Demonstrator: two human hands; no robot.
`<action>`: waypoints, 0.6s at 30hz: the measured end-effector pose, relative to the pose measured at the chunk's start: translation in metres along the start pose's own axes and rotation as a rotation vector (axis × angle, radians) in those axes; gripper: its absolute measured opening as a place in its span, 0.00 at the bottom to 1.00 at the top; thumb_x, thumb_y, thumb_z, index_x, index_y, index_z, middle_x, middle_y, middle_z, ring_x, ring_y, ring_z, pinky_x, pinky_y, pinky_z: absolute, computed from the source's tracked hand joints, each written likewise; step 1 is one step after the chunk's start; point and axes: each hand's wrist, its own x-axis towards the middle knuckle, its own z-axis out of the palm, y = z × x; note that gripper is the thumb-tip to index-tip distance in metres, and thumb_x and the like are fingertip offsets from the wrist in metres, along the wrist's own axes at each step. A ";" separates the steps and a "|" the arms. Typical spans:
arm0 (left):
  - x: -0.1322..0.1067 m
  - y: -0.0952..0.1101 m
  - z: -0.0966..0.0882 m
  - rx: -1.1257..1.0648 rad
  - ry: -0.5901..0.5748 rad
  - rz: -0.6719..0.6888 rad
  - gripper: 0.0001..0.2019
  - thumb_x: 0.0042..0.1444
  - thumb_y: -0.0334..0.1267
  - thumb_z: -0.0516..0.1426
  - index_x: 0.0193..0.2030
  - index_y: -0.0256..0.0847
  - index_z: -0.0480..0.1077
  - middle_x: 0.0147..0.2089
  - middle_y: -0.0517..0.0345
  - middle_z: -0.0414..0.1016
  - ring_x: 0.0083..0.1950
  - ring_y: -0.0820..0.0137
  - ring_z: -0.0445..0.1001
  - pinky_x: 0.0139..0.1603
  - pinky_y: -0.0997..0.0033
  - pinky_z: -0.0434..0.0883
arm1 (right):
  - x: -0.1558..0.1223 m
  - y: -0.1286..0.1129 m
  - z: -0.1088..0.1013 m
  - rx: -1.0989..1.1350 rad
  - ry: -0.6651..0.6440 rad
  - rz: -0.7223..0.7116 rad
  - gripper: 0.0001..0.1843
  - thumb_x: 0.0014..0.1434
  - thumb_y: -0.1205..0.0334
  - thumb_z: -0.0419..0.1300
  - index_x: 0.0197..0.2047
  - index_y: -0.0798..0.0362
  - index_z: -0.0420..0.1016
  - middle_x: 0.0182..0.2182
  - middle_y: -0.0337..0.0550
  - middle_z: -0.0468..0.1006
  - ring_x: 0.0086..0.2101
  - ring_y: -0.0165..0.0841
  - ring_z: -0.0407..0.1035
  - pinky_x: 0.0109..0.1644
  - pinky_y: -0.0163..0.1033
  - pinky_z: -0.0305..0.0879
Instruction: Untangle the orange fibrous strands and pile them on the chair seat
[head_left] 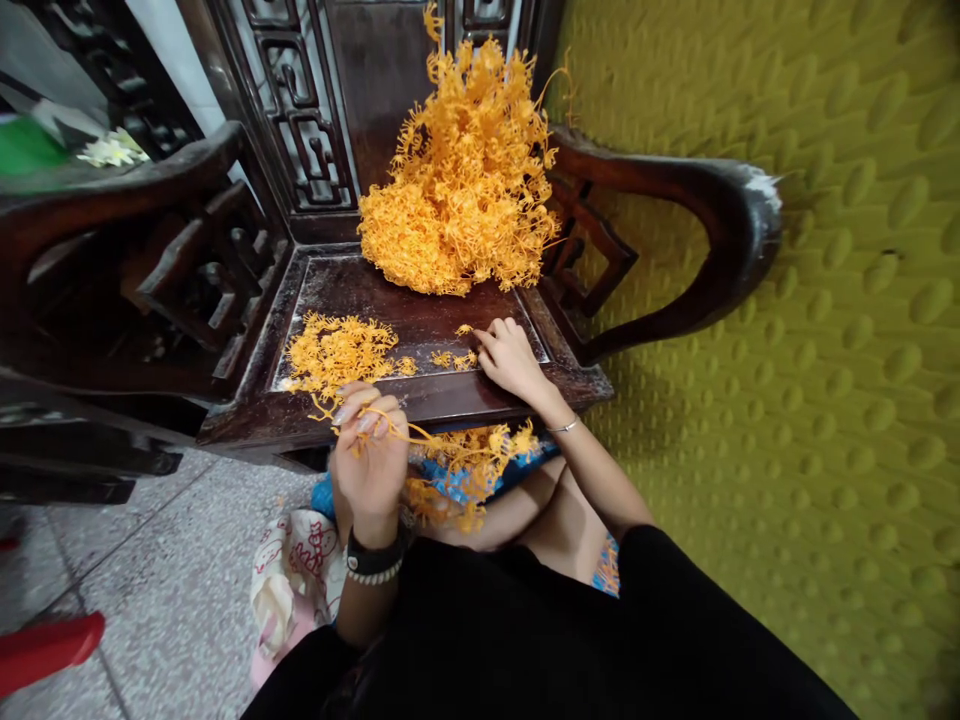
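My left hand (369,450), raised at the seat's front edge, has its fingers closed round thin stems of an orange plastic flower spray (480,455). The spray's blossoms hang to the right over my lap. My right hand (511,362) rests over the right side of the dark wooden seat (420,395), fingers bent together at a small orange plastic flower (464,329). Several loose small flowers (450,360) lie just by its fingertips. A low heap of orange flowers (341,350) is beyond my left hand, on the seat's left side.
A tall pile of orange flowers (465,190) leans against the chair back. Carved armrests (675,190) flank the seat. A yellow-green textured surface (840,330) fills the right. A printed bag (296,570) and a red object (49,650) are at lower left.
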 end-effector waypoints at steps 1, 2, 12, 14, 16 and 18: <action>0.002 0.001 0.000 0.058 -0.003 0.018 0.15 0.66 0.25 0.41 0.38 0.43 0.66 0.29 0.62 0.64 0.26 0.78 0.60 0.30 0.84 0.62 | -0.001 0.000 -0.001 0.038 -0.002 0.002 0.21 0.60 0.67 0.51 0.55 0.60 0.72 0.48 0.60 0.70 0.51 0.50 0.61 0.53 0.54 0.59; 0.003 0.003 0.000 0.115 -0.006 0.033 0.15 0.66 0.27 0.41 0.37 0.43 0.66 0.29 0.62 0.65 0.26 0.77 0.59 0.30 0.84 0.62 | -0.004 0.000 -0.004 0.104 0.025 0.012 0.21 0.60 0.65 0.53 0.56 0.59 0.71 0.53 0.61 0.68 0.55 0.51 0.59 0.56 0.56 0.57; 0.015 0.007 -0.001 0.059 -0.055 0.046 0.18 0.69 0.33 0.39 0.34 0.43 0.67 0.37 0.59 0.71 0.32 0.78 0.66 0.41 0.81 0.66 | -0.065 -0.041 -0.060 1.215 -0.549 -0.344 0.28 0.60 0.47 0.58 0.58 0.54 0.69 0.48 0.49 0.79 0.48 0.35 0.73 0.54 0.45 0.68; 0.016 0.007 -0.001 0.107 -0.051 0.053 0.17 0.68 0.34 0.41 0.32 0.44 0.67 0.40 0.58 0.72 0.33 0.76 0.66 0.41 0.78 0.67 | -0.071 -0.051 -0.057 1.155 -0.494 -0.216 0.18 0.59 0.52 0.61 0.46 0.56 0.76 0.39 0.45 0.82 0.39 0.32 0.75 0.47 0.40 0.70; 0.016 0.008 -0.002 0.263 -0.053 0.109 0.14 0.65 0.36 0.46 0.30 0.44 0.67 0.44 0.57 0.73 0.36 0.73 0.67 0.42 0.75 0.68 | -0.074 -0.054 -0.055 1.161 -0.430 -0.084 0.15 0.62 0.54 0.57 0.34 0.57 0.77 0.28 0.42 0.80 0.30 0.28 0.73 0.38 0.36 0.69; 0.014 0.013 -0.007 0.452 -0.075 0.236 0.10 0.60 0.40 0.53 0.28 0.43 0.68 0.51 0.57 0.72 0.40 0.71 0.68 0.46 0.73 0.68 | -0.075 -0.050 -0.058 1.273 -0.411 -0.001 0.16 0.62 0.54 0.56 0.31 0.58 0.75 0.21 0.38 0.76 0.24 0.25 0.70 0.32 0.32 0.66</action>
